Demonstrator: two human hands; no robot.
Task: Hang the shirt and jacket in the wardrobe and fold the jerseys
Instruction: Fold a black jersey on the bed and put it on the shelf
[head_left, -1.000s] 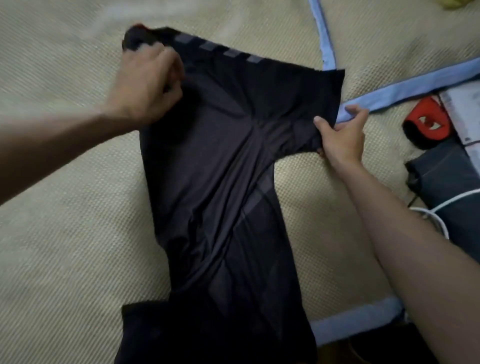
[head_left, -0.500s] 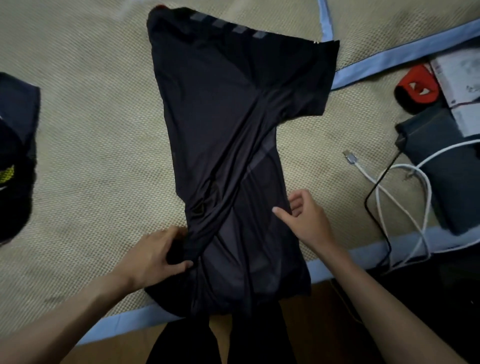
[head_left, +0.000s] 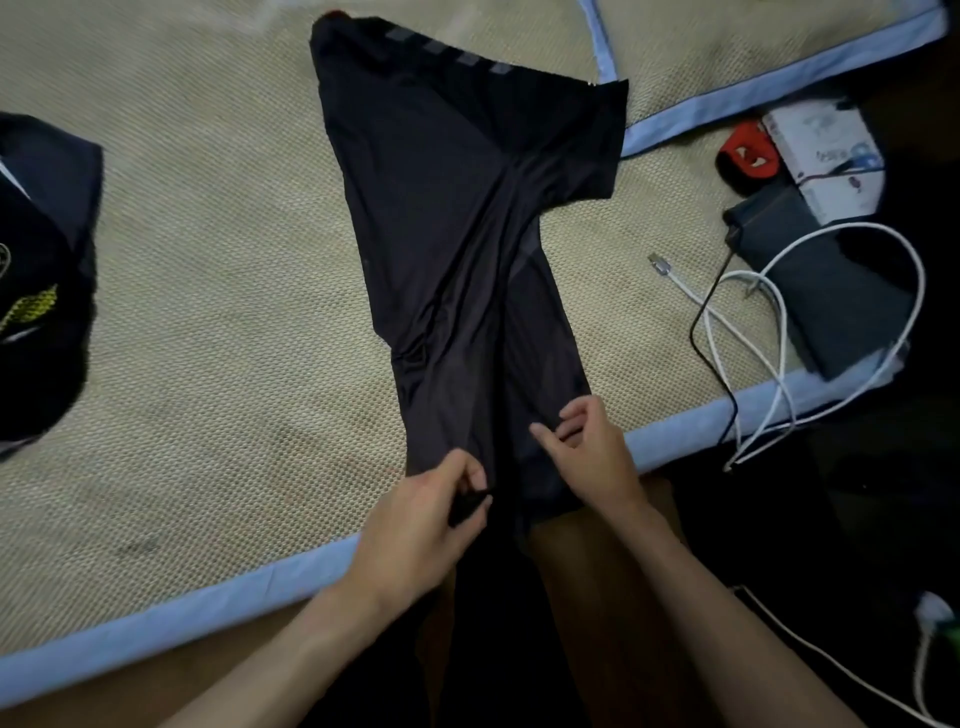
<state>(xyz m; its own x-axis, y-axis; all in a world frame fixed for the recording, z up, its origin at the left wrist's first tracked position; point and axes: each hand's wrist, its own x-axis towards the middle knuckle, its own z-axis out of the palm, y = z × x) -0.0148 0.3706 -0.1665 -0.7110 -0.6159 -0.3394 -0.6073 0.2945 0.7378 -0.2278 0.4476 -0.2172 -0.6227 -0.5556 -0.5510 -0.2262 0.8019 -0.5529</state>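
Here the black jersey (head_left: 457, 218) lies lengthwise on the woven mat (head_left: 208, 312), half folded, one sleeve spread toward the right, hem at the mat's near blue edge. My left hand (head_left: 421, 525) pinches the hem, fingers clamped on the cloth; my right hand (head_left: 587, 452) grips the hem beside it, fingers curled round the fabric. I judge the slippery cloth could slide off the edge or bunch unevenly if I pull crooked. Another dark garment (head_left: 41, 280) lies far left, cables (head_left: 753, 332) to the right.
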